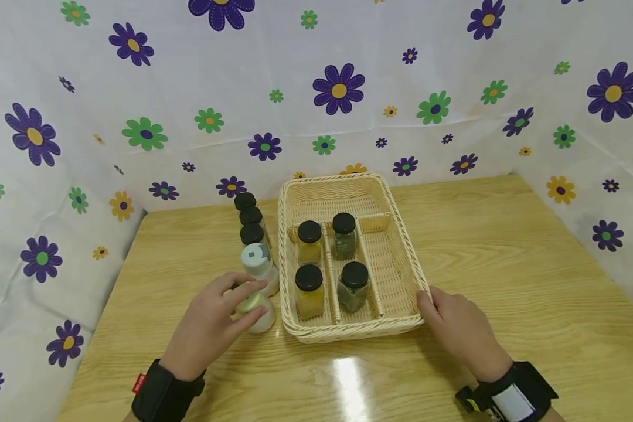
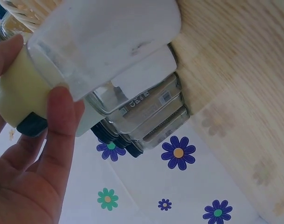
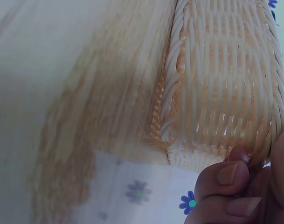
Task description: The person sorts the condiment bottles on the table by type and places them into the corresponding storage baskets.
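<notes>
My left hand (image 1: 208,322) holds a jar (image 1: 265,321) of white contents by its pale yellow lid (image 2: 25,86), thumb and fingers around the lid. The jar stands on the table at the near end of a row, just left of a wicker basket (image 1: 343,335). My right hand (image 1: 461,328) grips the basket's near right corner, its thumb on the rim and its fingers (image 3: 221,179) curled at the outer side. Inside the basket, two yellow-filled jars (image 1: 310,296) stand in the left compartment and two jars of green contents (image 1: 353,293) in the middle one.
Behind the held jar stand a white-lidded jar (image 1: 257,258) and several black-lidded jars (image 1: 252,233) in line. The basket's right compartment (image 1: 392,269) and back compartment (image 1: 337,196) hold no jars. A flowered cloth (image 1: 295,70) hangs around the wooden table (image 1: 506,252).
</notes>
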A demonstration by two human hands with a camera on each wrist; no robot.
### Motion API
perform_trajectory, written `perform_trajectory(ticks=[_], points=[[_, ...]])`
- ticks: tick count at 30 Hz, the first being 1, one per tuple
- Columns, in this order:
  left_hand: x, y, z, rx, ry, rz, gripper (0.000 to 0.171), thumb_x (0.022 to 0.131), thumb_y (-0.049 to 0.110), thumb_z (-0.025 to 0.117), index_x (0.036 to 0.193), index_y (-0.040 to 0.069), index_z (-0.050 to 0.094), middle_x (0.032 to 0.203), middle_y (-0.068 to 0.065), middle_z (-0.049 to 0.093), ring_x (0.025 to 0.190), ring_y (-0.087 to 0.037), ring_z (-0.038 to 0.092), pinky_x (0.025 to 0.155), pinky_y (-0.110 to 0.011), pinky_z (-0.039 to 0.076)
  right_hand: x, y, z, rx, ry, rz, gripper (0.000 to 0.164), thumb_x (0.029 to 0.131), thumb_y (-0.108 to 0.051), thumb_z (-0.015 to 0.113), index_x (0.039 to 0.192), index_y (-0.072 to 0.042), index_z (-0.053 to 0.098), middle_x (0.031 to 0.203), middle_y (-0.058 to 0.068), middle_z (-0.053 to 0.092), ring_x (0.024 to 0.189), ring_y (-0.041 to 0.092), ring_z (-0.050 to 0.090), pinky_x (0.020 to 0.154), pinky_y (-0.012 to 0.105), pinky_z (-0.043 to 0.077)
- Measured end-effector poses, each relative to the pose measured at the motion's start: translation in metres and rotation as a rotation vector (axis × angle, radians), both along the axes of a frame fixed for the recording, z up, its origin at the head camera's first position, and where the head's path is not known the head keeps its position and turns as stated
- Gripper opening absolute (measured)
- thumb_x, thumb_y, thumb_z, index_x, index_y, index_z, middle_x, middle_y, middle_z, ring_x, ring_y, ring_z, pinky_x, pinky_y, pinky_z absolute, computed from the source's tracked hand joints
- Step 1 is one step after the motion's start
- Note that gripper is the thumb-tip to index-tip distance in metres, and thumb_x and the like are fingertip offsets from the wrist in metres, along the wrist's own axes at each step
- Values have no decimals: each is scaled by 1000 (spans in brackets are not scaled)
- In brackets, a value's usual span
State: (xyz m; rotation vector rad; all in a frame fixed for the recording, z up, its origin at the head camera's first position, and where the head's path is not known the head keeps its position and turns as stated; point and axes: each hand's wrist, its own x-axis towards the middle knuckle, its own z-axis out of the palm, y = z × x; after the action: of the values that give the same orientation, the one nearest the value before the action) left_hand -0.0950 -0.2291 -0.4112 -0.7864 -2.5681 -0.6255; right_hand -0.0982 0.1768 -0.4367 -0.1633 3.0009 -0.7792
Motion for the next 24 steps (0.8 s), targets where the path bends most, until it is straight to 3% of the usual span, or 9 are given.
perform_trajectory(ticks=[11, 14, 17, 24], points=[[5, -3, 4, 11, -27, -1, 41, 83, 24, 83, 122, 17, 72, 116, 3, 63, 97, -10, 56, 69, -28, 51, 0, -1, 2, -16, -37, 12, 50, 107, -46, 33, 116, -10, 67, 61, -4, 35, 58, 15, 45, 48, 29, 28], [6, -2, 8, 17, -23, -12, 40, 83, 23, 82, 122, 18, 72, 116, 2, 63, 97, -10, 57, 70, -28, 51, 0, 0, 1, -12, -37, 12, 50, 107, -45, 33, 116, -9, 67, 61, -4, 34, 57, 15, 44, 48, 29, 27], [8, -1, 16, 21, -2, -30, 40, 83, 21, 82, 122, 19, 72, 115, 1, 63, 97, -12, 58, 72, -29, 51, 0, 0, 0, -9, -35, 7, 49, 107, -43, 34, 117, -8, 67, 60, -5, 34, 55, 15, 43, 47, 29, 27], [14, 3, 47, 75, 29, -63, 42, 81, 15, 83, 121, 18, 72, 114, 0, 65, 95, -10, 59, 70, -14, 45, 0, 0, -1, -9, -36, 5, 46, 107, -45, 33, 96, -11, 61, 60, -5, 33, 51, 14, 36, 47, 28, 25]])
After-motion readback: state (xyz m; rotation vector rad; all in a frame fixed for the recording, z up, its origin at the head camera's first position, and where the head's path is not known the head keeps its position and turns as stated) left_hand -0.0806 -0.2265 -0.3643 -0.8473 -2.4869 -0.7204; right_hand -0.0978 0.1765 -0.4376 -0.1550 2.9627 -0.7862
